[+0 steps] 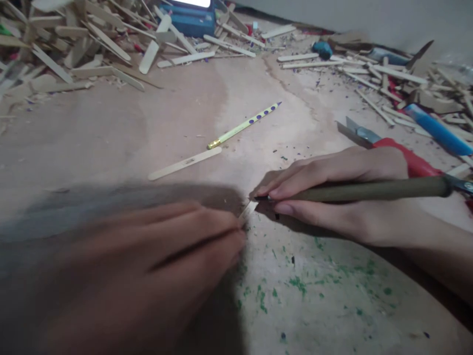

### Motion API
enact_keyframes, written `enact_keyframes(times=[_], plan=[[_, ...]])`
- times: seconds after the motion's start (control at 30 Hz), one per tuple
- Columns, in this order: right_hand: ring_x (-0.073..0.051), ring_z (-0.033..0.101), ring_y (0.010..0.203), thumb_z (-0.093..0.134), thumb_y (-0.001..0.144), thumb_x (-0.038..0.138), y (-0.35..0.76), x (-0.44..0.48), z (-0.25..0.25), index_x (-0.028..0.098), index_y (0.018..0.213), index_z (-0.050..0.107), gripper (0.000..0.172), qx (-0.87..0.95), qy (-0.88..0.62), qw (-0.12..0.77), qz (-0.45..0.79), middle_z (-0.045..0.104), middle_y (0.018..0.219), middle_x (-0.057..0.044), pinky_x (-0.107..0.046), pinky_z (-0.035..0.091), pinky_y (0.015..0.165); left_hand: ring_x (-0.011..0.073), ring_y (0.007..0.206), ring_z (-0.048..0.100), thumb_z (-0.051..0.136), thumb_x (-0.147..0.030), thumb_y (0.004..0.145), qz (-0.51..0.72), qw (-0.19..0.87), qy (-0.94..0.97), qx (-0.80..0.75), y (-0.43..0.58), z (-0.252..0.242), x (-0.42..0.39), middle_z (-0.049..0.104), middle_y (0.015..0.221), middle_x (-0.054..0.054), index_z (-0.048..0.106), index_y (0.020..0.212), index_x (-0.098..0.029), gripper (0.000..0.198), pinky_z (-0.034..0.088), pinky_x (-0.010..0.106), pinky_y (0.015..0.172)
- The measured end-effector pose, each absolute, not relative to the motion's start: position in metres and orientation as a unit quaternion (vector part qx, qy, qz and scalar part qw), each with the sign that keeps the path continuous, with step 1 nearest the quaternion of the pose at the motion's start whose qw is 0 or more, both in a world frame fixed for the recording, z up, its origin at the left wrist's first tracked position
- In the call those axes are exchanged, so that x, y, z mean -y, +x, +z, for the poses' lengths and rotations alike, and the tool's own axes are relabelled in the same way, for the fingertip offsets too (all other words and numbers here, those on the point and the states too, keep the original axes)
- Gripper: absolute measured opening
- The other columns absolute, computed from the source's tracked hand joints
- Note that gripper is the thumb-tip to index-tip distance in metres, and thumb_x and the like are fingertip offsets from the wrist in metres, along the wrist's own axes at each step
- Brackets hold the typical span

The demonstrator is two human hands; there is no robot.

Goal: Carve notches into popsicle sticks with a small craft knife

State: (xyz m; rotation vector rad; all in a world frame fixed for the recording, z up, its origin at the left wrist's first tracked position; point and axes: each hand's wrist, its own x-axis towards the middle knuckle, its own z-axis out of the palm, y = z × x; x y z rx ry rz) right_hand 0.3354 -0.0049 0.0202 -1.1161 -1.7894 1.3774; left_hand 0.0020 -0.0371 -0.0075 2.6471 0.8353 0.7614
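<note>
My left hand [158,266], blurred by motion, pinches a small piece of wooden craft stick [248,212] between thumb and fingers; only its far end shows. My right hand [340,195] is closed round a slim craft knife with an olive-brown handle [377,191]. The knife's dark tip touches or nearly touches the end of the stick piece. Beyond my hands lie a whole craft stick [185,163] with a dark mark on it and a pale yellow pencil [244,125] with purple dots.
Red-handled scissors [402,155] lie open just behind my right hand. Loose sticks [99,39] are heaped at the back left, beside a blue box-like object [192,19]. More scraps and a blue strip [439,129] are at the right. Green specks [295,283] mark the wooden tabletop [111,123].
</note>
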Motion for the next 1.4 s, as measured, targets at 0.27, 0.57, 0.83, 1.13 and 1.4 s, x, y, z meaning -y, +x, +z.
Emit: enact_keyframes(times=[0.27,0.57,0.83,1.13,1.4], plan=[[-0.024,0.1,0.119,0.106,0.11,0.024,0.335,0.006,0.03,0.03,0.116,0.105,0.008,0.719,-0.405,0.297,0.481,0.101,0.124,-0.002,-0.032,0.082,0.111,0.029,0.144,0.083,0.055,-0.036,0.139,0.212,0.054,0.934,-0.282,0.008,-0.003,0.0,0.084,0.165,0.003,0.079,0.149,-0.029,0.027,0.062,0.05,0.126],[-0.024,0.1,0.118,0.105,0.112,0.025,0.333,0.013,0.026,0.032,0.117,0.103,0.008,0.721,-0.403,0.32,0.464,0.101,0.13,0.0,-0.028,0.082,0.104,0.0314,0.182,0.068,0.049,-0.033,0.138,0.197,0.073,0.949,-0.238,0.01,-0.007,0.002,0.075,0.184,0.007,0.073,0.158,-0.027,0.032,0.054,0.056,0.157],[-0.028,0.1,0.121,0.109,0.107,0.021,0.33,0.013,0.025,0.039,0.12,0.106,0.023,0.689,-0.401,0.32,0.512,0.101,0.129,0.001,-0.037,0.084,0.113,0.0382,0.176,0.072,0.058,-0.032,0.134,0.192,0.095,0.949,-0.23,0.007,-0.002,-0.001,0.077,0.179,0.013,0.075,0.15,-0.022,0.025,0.057,0.065,0.154],[-0.029,0.1,0.115,0.111,0.106,0.027,0.321,0.023,0.02,0.038,0.118,0.105,0.018,0.676,-0.43,0.336,0.495,0.101,0.122,-0.001,-0.036,0.084,0.096,0.0448,0.178,0.072,0.055,-0.044,0.135,0.183,0.092,0.947,-0.247,0.005,-0.009,-0.001,0.073,0.186,0.016,0.075,0.165,-0.02,0.043,0.056,0.072,0.153],[-0.026,0.099,0.111,0.112,0.105,0.027,0.32,0.022,0.014,0.037,0.118,0.106,0.017,0.677,-0.437,0.334,0.488,0.101,0.127,-0.002,-0.03,0.081,0.089,0.054,0.175,0.072,0.065,-0.042,0.13,0.175,0.101,0.952,-0.232,0.002,-0.007,-0.006,0.071,0.187,0.023,0.075,0.162,-0.017,0.042,0.055,0.084,0.15]])
